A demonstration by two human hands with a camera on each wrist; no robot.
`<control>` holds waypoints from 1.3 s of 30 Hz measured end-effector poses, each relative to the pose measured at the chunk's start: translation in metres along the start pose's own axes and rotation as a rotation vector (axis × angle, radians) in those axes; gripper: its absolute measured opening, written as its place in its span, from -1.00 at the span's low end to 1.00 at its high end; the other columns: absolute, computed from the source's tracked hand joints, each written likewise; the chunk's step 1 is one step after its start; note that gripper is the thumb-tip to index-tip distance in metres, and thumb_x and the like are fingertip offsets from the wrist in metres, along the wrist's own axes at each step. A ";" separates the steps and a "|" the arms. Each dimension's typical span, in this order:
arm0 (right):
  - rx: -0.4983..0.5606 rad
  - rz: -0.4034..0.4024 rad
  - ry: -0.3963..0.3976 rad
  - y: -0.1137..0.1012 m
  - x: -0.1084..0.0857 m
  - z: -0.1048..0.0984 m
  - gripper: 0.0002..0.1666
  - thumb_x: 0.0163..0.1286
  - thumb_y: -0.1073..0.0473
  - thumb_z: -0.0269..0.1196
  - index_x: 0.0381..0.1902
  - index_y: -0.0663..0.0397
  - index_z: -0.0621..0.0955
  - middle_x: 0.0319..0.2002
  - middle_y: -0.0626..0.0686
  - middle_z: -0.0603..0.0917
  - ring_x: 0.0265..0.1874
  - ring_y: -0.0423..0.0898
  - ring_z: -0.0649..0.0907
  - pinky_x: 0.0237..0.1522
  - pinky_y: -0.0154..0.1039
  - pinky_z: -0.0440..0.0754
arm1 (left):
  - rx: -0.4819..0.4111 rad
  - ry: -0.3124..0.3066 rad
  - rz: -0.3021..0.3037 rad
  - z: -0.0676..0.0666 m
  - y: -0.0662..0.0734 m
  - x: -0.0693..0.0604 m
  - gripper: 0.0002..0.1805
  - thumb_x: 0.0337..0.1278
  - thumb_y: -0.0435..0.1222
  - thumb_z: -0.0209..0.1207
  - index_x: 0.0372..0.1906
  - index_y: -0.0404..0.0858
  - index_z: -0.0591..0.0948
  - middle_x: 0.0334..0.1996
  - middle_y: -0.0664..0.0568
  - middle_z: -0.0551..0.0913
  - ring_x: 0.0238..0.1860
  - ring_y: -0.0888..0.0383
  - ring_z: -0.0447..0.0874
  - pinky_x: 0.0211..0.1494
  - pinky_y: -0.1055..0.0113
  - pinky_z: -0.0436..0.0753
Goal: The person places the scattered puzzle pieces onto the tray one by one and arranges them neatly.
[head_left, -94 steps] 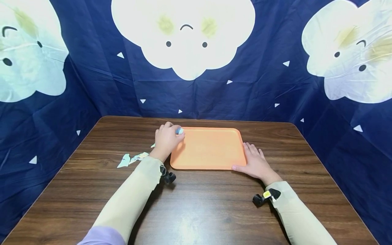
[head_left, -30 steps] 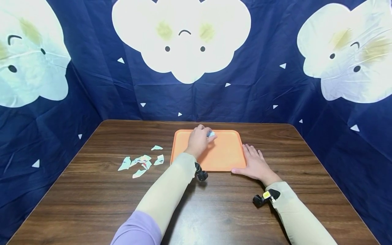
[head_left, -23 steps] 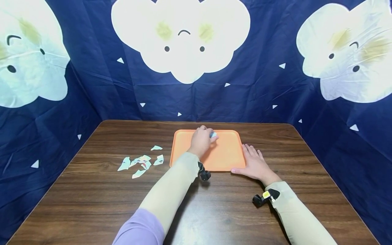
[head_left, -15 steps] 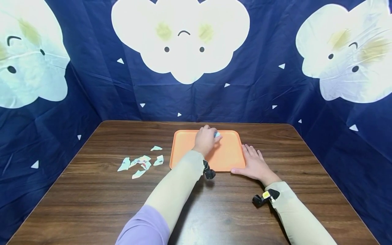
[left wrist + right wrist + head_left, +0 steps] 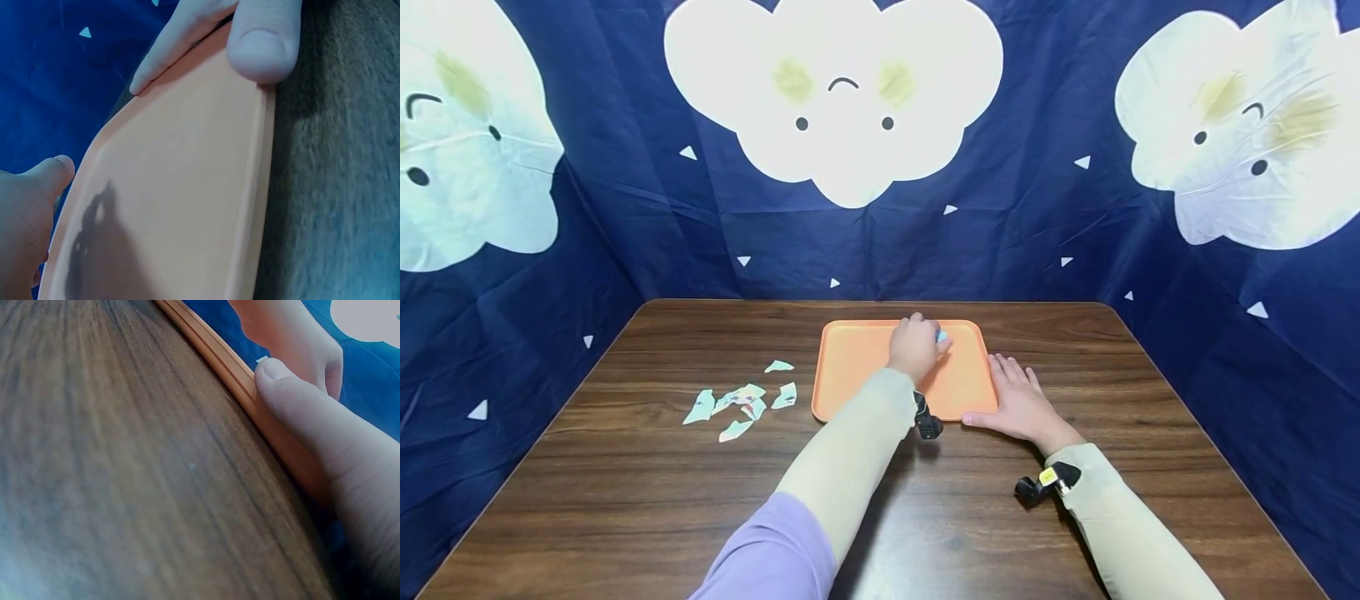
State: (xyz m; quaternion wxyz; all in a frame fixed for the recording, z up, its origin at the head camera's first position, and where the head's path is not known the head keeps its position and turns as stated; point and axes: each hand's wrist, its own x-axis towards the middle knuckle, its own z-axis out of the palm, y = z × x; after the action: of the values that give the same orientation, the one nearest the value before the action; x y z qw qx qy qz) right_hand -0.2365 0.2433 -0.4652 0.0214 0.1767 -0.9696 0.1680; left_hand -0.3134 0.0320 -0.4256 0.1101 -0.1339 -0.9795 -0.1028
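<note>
Tray (image 5: pixel 859 358) orange. Held scrap (image 5: pixel 942 337) pale blue; loose scraps (image 5: pixel 702 407) are pale mint, some multicoloured. Table (image 5: pixel 970 517) brown, dark-streaked grain. Backdrop (image 5: pixel 1030 225) navy, white clouds (image 5: pixel 845 146) and triangles (image 5: pixel 1082 162).

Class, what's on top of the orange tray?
Over the tray, the left hand holds something light blue; the right hand touches the tray's edge. Anything beneath the left hand and arm is hidden.

Head and close wrist views share the tray (image 5: pixel 850 362).

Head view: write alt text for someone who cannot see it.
A person's left hand holds a small bluish piece over an orange tray; the right hand rests at the tray's near right corner. Pale, irregular scraps lie left of it on a wooden table.
</note>
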 end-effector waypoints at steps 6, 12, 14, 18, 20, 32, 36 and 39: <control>-0.006 0.007 0.002 0.001 0.000 -0.001 0.51 0.06 -0.64 0.25 0.60 0.28 0.01 0.55 0.34 0.11 0.55 0.29 0.06 0.46 0.34 -0.10 | 0.016 -0.018 -0.003 0.005 0.011 0.006 -0.54 0.32 0.18 0.17 0.04 -0.04 0.74 -0.11 0.01 0.67 -0.05 0.02 0.62 0.01 0.14 0.65; -0.003 0.006 -0.001 -0.001 0.001 0.000 0.50 0.06 -0.63 0.25 0.60 0.27 0.02 0.56 0.33 0.10 0.55 0.29 0.06 0.46 0.33 -0.10 | 0.021 -0.027 0.015 0.010 0.019 0.008 -0.52 0.34 0.17 0.17 0.06 -0.09 0.72 -0.09 -0.02 0.68 0.02 0.01 0.63 0.08 0.15 0.64; -0.008 0.007 -0.001 0.000 0.001 0.000 0.50 0.06 -0.64 0.24 0.60 0.26 0.02 0.56 0.32 0.10 0.55 0.28 0.06 0.46 0.33 -0.09 | 0.009 -0.021 0.021 0.014 0.019 0.008 -0.52 0.34 0.16 0.17 0.06 -0.10 0.72 -0.08 -0.04 0.68 0.03 0.00 0.63 0.11 0.15 0.62; -0.010 0.009 0.000 0.001 0.003 0.002 0.51 0.05 -0.66 0.23 0.59 0.27 0.03 0.56 0.32 0.11 0.55 0.29 0.06 0.46 0.34 -0.09 | -0.017 -0.024 0.020 0.023 0.018 0.006 -0.51 0.34 0.16 0.17 0.07 -0.11 0.72 -0.05 -0.05 0.68 0.04 0.00 0.61 0.14 0.15 0.60; -0.012 0.010 -0.001 0.002 0.003 0.003 0.52 0.05 -0.66 0.23 0.59 0.29 0.03 0.55 0.33 0.12 0.54 0.30 0.06 0.46 0.35 -0.09 | -0.019 -0.026 0.014 0.028 0.018 0.006 -0.50 0.33 0.18 0.17 0.08 -0.09 0.72 -0.03 -0.04 0.67 0.05 0.00 0.61 0.13 0.14 0.60; -0.016 0.009 0.001 -0.002 0.003 0.001 0.51 0.05 -0.65 0.24 0.59 0.29 0.03 0.55 0.34 0.12 0.55 0.30 0.06 0.47 0.33 -0.09 | -0.097 0.038 -0.054 0.041 0.015 0.002 -0.49 0.25 0.25 0.19 0.08 0.03 0.73 0.00 0.03 0.62 0.04 0.00 0.54 0.08 0.07 0.55; -0.016 0.012 0.003 -0.002 0.002 0.000 0.50 0.05 -0.65 0.24 0.59 0.30 0.04 0.54 0.34 0.13 0.54 0.30 0.07 0.46 0.34 -0.08 | -0.224 0.029 -0.062 0.040 0.008 0.000 -0.54 0.22 0.20 0.26 0.09 0.07 0.74 0.07 0.02 0.57 0.06 -0.03 0.43 0.16 0.05 0.39; -0.022 0.020 0.004 -0.001 0.002 0.000 0.51 0.04 -0.66 0.24 0.59 0.28 0.04 0.55 0.33 0.13 0.55 0.29 0.07 0.46 0.33 -0.09 | -0.294 0.004 -0.067 0.039 0.002 -0.001 -0.54 0.22 0.18 0.26 0.14 0.12 0.72 0.20 0.02 0.51 0.11 -0.05 0.35 0.18 0.01 0.26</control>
State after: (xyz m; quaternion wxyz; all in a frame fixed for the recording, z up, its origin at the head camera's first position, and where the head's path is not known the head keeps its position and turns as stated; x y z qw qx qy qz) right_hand -0.2376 0.2419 -0.4649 0.0235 0.1666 -0.9730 0.1580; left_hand -0.3194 0.0427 -0.4628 0.0875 -0.1155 -0.9576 -0.2490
